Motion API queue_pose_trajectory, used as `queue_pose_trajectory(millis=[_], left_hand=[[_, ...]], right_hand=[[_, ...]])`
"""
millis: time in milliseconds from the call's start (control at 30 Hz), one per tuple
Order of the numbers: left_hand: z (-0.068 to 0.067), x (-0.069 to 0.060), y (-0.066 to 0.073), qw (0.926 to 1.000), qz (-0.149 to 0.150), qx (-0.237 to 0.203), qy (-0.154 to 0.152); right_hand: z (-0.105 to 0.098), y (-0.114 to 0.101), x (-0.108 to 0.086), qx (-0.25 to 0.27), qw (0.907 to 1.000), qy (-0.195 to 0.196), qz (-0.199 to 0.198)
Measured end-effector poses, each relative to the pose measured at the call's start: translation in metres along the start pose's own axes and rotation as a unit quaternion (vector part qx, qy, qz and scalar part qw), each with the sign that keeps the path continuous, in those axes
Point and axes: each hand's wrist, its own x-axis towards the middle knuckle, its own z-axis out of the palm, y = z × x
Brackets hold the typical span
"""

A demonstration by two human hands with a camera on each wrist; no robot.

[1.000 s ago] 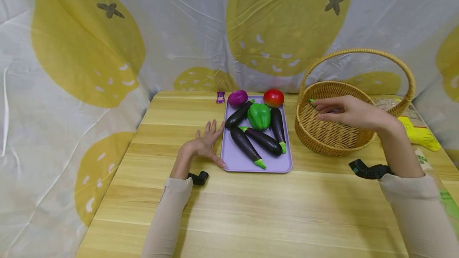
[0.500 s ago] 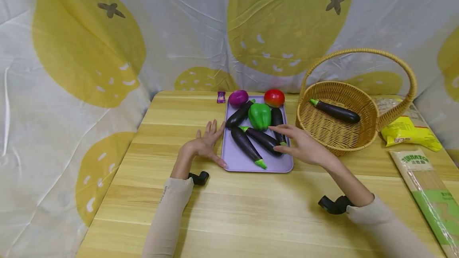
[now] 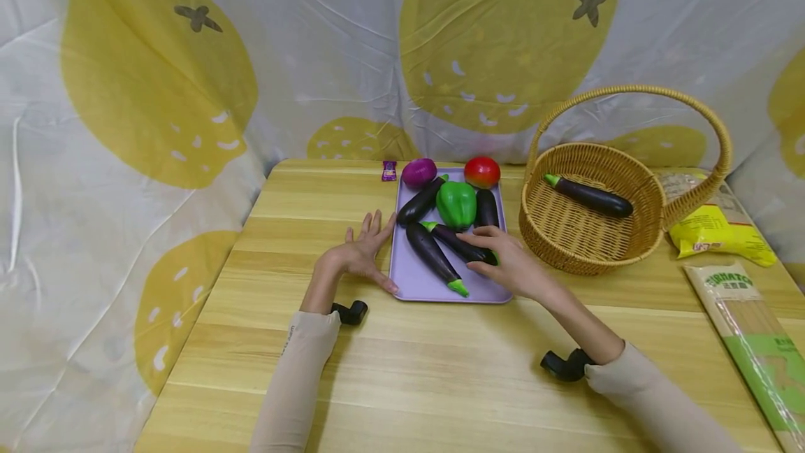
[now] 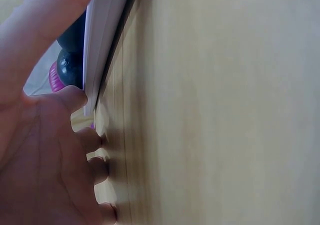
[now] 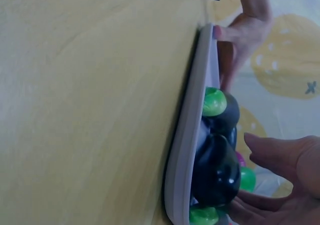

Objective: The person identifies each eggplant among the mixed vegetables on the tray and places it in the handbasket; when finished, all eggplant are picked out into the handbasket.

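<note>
A lilac tray (image 3: 409, 285) holds several dark eggplants, a green pepper (image 3: 455, 205), a purple onion (image 3: 418, 173) and a red tomato-like item (image 3: 482, 172) at its back corner. The left hand (image 3: 353, 256), fingers spread, touches the tray's left edge with thumb and fingertips. The right hand (image 3: 512, 264) is over the tray's right side, its thumb and fingers parted around the end of the middle eggplant (image 3: 462, 245). In the right wrist view the right hand (image 5: 285, 180) has its fingers beside a dark eggplant (image 5: 217, 170), thumb apart from it.
A wicker basket (image 3: 566, 256) with a tall handle stands right of the tray, with one eggplant (image 3: 592, 197) inside. Beyond it lie a yellow package (image 3: 723, 235) and a long noodle packet (image 3: 751, 327). A small purple wrapper (image 3: 389, 171) lies behind the tray's left corner.
The right hand has let go of an eggplant in the basket and moved left to the tray's middle eggplant. The left hand has stayed at the tray's edge.
</note>
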Motion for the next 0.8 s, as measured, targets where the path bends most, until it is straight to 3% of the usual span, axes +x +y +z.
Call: queue_pose_trajectory(millis=[400,800], left_hand=[[0.000,-0.001,0.002,1.0000,0.001,-0.004,-0.002],[0.000,-0.002,0.000,1.0000,0.002,-0.001,-0.001]], right_hand=[[0.016,-0.001,0.008,-0.019,0.9991,0.039,0.002],[0.019,-0.003,0.009,-0.027,0.9985,0.047,0.002]])
